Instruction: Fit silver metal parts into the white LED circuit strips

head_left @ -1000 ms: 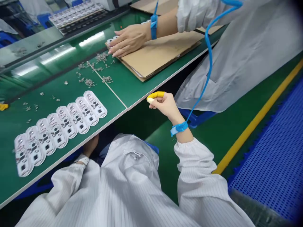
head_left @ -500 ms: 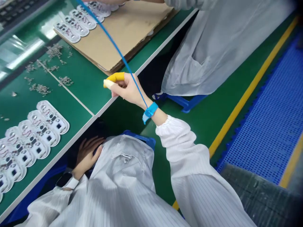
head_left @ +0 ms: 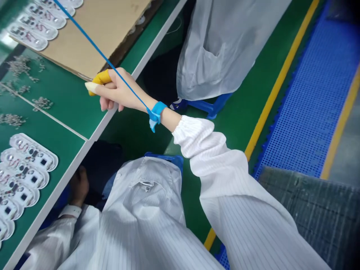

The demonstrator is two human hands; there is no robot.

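My right hand (head_left: 120,90) is raised over the table's front edge, its yellow-covered index finger and cream-covered thumb pressed together in a pinch. Whatever may be between the fingertips is too small or hidden. A blue strap (head_left: 157,112) circles that wrist, and a blue cord (head_left: 95,47) runs from it to the upper left. My left hand (head_left: 79,187) is low beside my lap, under the table edge; its thumb shows, but shadow and the edge hide most of its fingers. Small metal parts (head_left: 42,103) lie in piles on the green table (head_left: 73,116), left of my right hand.
Rows of white circuit-board units (head_left: 32,153) lie at the left; more (head_left: 35,32) rest on a cardboard sheet (head_left: 92,33). A person in a grey garment (head_left: 208,56) sits beyond on a blue stool (head_left: 210,108). Blue mats (head_left: 315,93) cover floor at the right.
The view has shifted, with table items now farther left. My right hand appears farther left and slightly higher. My left hand has drawn back from my lap, and its spread fingers no longer show.
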